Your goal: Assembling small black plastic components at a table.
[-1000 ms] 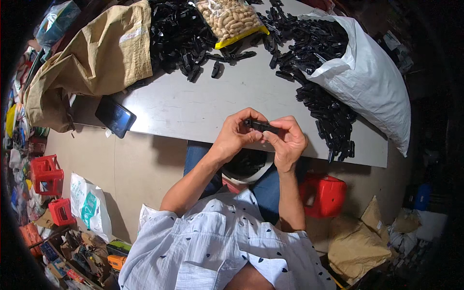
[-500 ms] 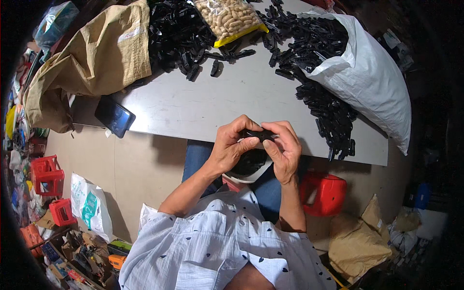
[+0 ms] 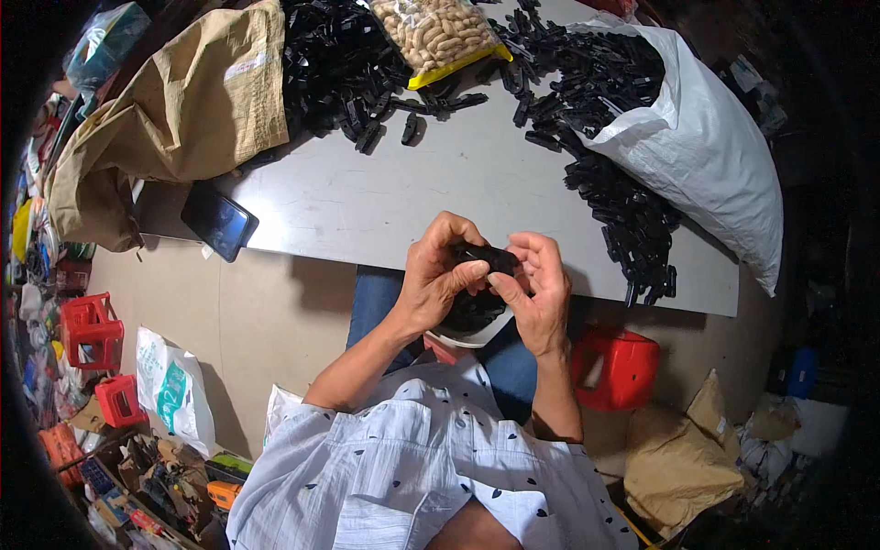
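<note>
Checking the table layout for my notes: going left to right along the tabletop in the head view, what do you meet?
Brown paper sack → dark phone → bag of peanuts → black plastic parts → white sack.

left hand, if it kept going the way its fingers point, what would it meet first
The left hand points right, across the small black part both hands pinch. Going on, it would probably meet the right hand first, since its fingers close on that part from the other side.
</note>
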